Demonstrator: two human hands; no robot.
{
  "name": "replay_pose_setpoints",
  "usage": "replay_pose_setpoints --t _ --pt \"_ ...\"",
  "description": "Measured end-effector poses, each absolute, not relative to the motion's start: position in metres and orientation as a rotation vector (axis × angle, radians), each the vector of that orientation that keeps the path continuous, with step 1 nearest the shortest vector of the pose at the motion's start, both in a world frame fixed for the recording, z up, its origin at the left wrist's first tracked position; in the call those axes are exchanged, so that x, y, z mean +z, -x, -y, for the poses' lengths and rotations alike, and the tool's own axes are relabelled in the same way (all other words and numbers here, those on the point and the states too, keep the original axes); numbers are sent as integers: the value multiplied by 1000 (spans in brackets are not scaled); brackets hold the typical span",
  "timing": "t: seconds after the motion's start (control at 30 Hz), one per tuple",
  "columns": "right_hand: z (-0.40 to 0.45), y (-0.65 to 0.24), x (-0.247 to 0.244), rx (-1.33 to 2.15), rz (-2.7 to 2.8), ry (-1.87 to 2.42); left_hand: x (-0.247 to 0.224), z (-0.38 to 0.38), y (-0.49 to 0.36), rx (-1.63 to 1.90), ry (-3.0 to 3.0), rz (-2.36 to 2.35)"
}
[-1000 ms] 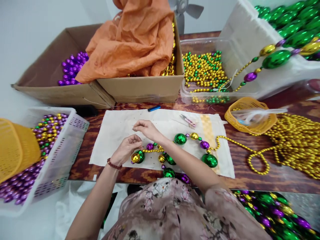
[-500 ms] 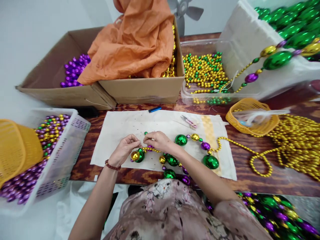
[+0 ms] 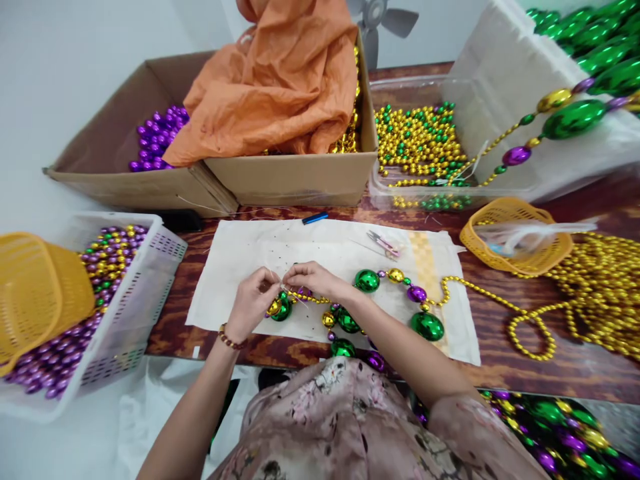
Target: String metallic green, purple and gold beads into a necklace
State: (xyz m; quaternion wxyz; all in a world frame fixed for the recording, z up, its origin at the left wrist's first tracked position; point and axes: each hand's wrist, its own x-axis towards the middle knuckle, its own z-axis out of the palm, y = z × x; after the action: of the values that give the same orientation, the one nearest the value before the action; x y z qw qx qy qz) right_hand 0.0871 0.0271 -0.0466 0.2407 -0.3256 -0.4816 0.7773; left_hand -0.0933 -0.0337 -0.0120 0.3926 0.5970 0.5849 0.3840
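My left hand (image 3: pixel 259 298) is closed in a pinch, thumb against fingers, on a thin pale string (image 3: pixel 301 301). Close beside it, fingertips nearly meeting, my right hand (image 3: pixel 311 279) also pinches at the string. Just below both hands, a bead necklace (image 3: pixel 367 281) of green, gold and purple beads curves over the white cloth (image 3: pixel 240 260). A gold bead (image 3: pixel 274 307) and a green bead (image 3: pixel 283 307) lie right under my left fingers. My right forearm hides part of the necklace. Thread snips (image 3: pixel 384 245) and a blue pen-like item (image 3: pixel 315 218) rest on the cloth.
Cardboard boxes (image 3: pixel 300 180) with purple and gold beads stand at the back, under orange fabric (image 3: pixel 280 87). A white basket (image 3: pixel 150 287) of beads is at left. To the right are a yellow basket (image 3: pixel 515 260), gold bead strands (image 3: pixel 600 293) and a clear bin (image 3: pixel 425 200).
The fingertips of both hands have drawn closer together around the string, and a loose string end now shows below them. The whole view has shifted slightly.
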Motion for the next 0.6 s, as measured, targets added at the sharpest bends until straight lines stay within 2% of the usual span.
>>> replay_pose_setpoints --t 0.13,0.37,0.6 --pt "-27 -85 -46 2185 1245 944 -19 39 88 1086 -1815 -1561" --pt "-27 -80 -49 2298 990 933 -29 43 83 1241 -1926 -1542" --pt "-26 -75 -50 2302 1035 935 -38 43 84 1360 -2129 -1504"
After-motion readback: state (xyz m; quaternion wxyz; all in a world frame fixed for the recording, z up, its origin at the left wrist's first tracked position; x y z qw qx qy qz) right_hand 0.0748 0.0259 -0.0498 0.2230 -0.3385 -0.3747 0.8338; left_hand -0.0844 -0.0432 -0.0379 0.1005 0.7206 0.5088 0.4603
